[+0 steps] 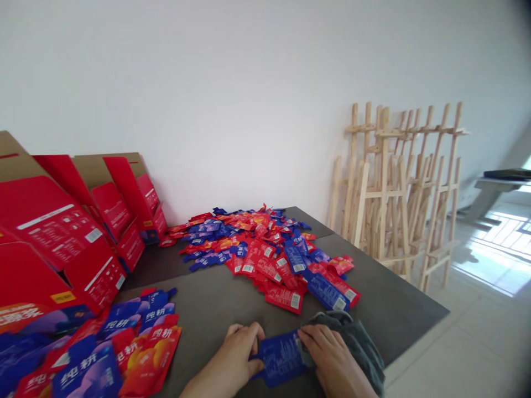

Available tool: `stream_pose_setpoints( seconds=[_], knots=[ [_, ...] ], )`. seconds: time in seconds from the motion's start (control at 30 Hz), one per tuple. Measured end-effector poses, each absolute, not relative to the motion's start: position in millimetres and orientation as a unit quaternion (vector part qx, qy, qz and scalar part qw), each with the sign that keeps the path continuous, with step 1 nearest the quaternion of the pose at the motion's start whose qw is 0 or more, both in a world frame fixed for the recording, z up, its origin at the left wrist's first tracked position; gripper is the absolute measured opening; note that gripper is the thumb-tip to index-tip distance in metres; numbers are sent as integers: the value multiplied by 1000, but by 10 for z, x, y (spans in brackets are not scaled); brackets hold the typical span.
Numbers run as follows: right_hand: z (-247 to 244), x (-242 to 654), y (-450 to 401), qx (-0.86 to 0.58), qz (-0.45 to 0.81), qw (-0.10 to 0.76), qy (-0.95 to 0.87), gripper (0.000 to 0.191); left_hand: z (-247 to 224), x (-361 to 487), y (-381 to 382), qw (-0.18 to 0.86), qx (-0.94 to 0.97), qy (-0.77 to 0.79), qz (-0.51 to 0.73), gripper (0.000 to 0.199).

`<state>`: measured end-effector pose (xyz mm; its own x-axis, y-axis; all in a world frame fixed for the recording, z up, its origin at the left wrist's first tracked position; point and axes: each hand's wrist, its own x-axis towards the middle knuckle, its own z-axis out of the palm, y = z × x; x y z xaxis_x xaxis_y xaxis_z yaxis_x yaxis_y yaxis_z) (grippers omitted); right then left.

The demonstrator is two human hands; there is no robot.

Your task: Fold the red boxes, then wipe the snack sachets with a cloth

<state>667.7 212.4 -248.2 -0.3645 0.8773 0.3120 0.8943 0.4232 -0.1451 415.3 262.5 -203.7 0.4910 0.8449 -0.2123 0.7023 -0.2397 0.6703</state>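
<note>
A blue pouch (282, 358) lies flat at the front of the dark table, its printed back facing up. My left hand (238, 356) pinches the pouch's left end between thumb and fingers. At its right end my right hand (329, 354) grips a dark grey-green cloth (360, 345), with part of the cloth under the fingers against the pouch. The rest of the cloth lies bunched to the right of that hand. Just beyond both hands spreads a heap of red pouches (269, 268) and blue pouches (326, 288).
Open red cardboard boxes (53, 226) stand along the left. In front of them, red and blue pouches (118, 320) lie overlapping, fronts up. The table (398, 309) ends at a slanting right edge. Wooden easels (385, 193) lean near the white wall beyond.
</note>
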Motion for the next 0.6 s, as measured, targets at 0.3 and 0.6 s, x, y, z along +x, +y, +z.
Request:
stream_pose_setpoints(
  seconds=[0.3,0.6],
  knots=[
    [-2449,6457,2109,-463,-19,245,-851,61,-2160,4116,2733,361,784,493,111,25],
    [-2412,6426,2239,-545,84,212,-807,49,-2066,4084,2735,357,799,478,81,22]
  ],
)
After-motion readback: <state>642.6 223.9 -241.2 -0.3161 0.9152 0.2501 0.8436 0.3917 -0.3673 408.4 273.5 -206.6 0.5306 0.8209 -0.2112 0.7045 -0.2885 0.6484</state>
